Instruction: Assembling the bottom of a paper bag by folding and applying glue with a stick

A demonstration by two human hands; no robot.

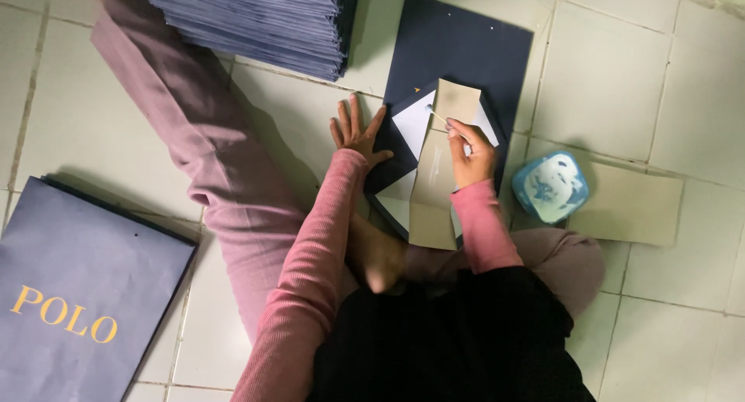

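my left hand (357, 134) lies flat with fingers spread wide, pressing on the floor and the left edge of the dark blue paper bag (458, 60), which i judge keeps the bag from sliding while i work. the bag lies flat on the tiled floor (683, 99) right in front of my knees, its bottom flaps folded open toward me. my right hand (471, 155) is closed around one thin stick (436, 115), its tip at about ten o'clock from my knuckles, resting on the tan cardboard strip (438, 177) laid down the open bottom. one light blue pot (550, 186) sits at three o'clock from that hand, close enough to dip, on one spare tan card (632, 204). one stack of blue bags (256, 18) lies at eleven o'clock; one finished bag (70, 293) at eight o'clock.
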